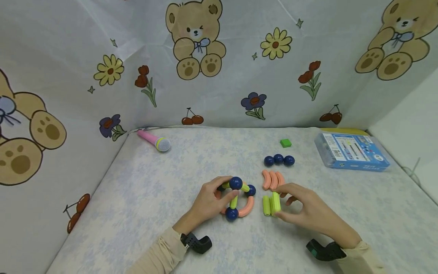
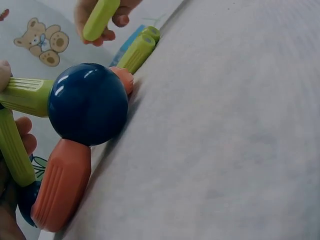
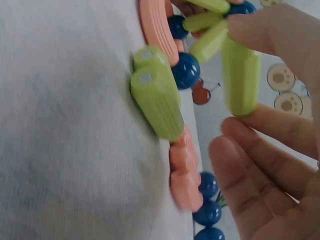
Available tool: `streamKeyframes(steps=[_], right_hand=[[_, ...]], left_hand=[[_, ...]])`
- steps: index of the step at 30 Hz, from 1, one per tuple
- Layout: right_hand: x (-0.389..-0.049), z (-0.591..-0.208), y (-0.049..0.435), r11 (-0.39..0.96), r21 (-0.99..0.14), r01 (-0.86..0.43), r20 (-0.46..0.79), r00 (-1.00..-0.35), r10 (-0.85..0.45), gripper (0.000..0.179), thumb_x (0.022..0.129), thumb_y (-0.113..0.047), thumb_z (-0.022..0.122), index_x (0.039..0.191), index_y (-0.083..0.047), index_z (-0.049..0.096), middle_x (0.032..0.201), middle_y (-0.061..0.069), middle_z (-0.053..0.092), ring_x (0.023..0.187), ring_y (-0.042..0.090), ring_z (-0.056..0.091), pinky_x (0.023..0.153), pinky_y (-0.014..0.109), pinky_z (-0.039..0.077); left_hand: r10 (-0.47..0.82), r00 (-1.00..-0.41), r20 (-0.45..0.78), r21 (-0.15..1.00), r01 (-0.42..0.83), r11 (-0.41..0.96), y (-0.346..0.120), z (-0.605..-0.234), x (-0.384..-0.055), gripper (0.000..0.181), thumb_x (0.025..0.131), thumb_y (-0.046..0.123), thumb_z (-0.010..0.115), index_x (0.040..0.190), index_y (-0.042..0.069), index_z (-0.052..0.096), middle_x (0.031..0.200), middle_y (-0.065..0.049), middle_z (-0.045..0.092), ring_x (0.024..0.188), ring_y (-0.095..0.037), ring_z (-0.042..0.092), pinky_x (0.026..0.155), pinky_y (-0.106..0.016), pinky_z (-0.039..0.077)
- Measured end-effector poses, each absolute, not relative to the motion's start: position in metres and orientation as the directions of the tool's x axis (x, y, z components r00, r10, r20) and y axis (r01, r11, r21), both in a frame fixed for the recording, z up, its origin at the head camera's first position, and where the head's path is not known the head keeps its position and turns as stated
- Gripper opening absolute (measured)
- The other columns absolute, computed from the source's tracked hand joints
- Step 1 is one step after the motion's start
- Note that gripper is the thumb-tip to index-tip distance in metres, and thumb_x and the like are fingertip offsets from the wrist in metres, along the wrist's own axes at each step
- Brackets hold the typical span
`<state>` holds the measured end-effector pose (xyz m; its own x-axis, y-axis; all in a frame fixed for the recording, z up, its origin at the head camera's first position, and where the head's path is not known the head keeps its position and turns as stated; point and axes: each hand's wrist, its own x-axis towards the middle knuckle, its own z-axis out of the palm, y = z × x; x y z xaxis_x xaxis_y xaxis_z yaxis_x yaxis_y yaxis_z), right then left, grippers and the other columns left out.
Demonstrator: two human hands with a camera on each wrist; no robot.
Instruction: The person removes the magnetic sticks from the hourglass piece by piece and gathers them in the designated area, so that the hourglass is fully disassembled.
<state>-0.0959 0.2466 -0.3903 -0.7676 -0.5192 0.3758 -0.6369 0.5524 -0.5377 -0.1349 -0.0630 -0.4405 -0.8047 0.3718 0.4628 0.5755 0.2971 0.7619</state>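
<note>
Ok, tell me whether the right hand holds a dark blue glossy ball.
No, the right hand pinches a straight yellow-green plastic stick instead.

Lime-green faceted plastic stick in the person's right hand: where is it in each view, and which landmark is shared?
Head: held stick, right of centre, lower half, in the right hand.
Left wrist: held stick, at the top edge, left of centre.
Right wrist: held stick, upper half, right of centre.
Shared landmark: the two lime-green sticks lying side by side.
</note>
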Motion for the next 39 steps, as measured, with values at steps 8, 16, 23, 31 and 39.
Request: streamKeyframes(steps=[8, 16, 23, 31, 39], right_hand=[[-0.095, -0.400, 0.265, 0.663, -0.553, -0.505, 0.210, -0.854, -0.476, 0.050, 0.083, -0.028, 0.089, 0.126, -0.012, 0.068, 0.110, -0.007, 0.065, 0.085, 0.002, 0.058, 0.067, 0.023, 0.055], [-0.098, -0.409, 0.270, 0.720, -0.501, -0.481, 0.165, -0.870, -0.465, 0.050, 0.083, -0.040, 0.088, 0.124, -0.017, 0.071, 0.109, -0.005, 0.062, 0.080, 0.001, 0.049, 0.061, 0.021, 0.045], [-0.098, -0.417, 0.268, 0.736, -0.491, -0.466, 0.147, -0.877, -0.458, 0.054, 0.083, -0.044, 0.087, 0.127, -0.018, 0.070, 0.114, -0.004, 0.061, 0.082, 0.002, 0.047, 0.061, 0.020, 0.041], [-0.098, -0.416, 0.268, 0.754, -0.471, -0.458, 0.138, -0.882, -0.450, 0.061, 0.082, -0.048, 0.086, 0.131, -0.018, 0.068, 0.117, -0.004, 0.062, 0.086, 0.004, 0.048, 0.064, 0.021, 0.042], [-0.098, -0.405, 0.259, 0.730, -0.456, -0.508, 0.256, -0.861, -0.439, 0.054, 0.083, -0.035, 0.088, 0.130, -0.016, 0.067, 0.121, -0.002, 0.064, 0.093, 0.012, 0.055, 0.066, 0.024, 0.049]], left_hand=[[0.389, -0.803, 0.451, 0.765, 0.572, 0.296, -0.064, -0.439, -0.134, 0.044, 0.097, 0.024, 0.074, 0.135, 0.004, 0.064, 0.128, -0.008, 0.070, 0.117, -0.019, 0.067, 0.098, -0.035, 0.055], [0.386, -0.798, 0.462, 0.760, 0.581, 0.292, -0.063, -0.438, -0.133, 0.043, 0.098, 0.023, 0.073, 0.135, 0.004, 0.064, 0.127, -0.008, 0.070, 0.116, -0.019, 0.067, 0.098, -0.035, 0.055], [0.392, -0.797, 0.459, 0.765, 0.580, 0.282, -0.063, -0.439, -0.134, 0.042, 0.098, 0.023, 0.073, 0.135, 0.004, 0.064, 0.128, -0.008, 0.070, 0.117, -0.019, 0.067, 0.099, -0.035, 0.055], [0.417, -0.793, 0.444, 0.778, 0.572, 0.259, -0.066, -0.437, -0.134, 0.037, 0.103, 0.016, 0.063, 0.138, 0.007, 0.063, 0.135, -0.008, 0.066, 0.124, -0.021, 0.063, 0.105, -0.038, 0.052], [0.428, -0.857, 0.288, 0.764, 0.475, 0.436, -0.079, -0.432, -0.134, 0.041, 0.106, 0.010, 0.047, 0.147, 0.011, 0.055, 0.151, -0.006, 0.053, 0.144, -0.022, 0.046, 0.116, -0.048, 0.041]])
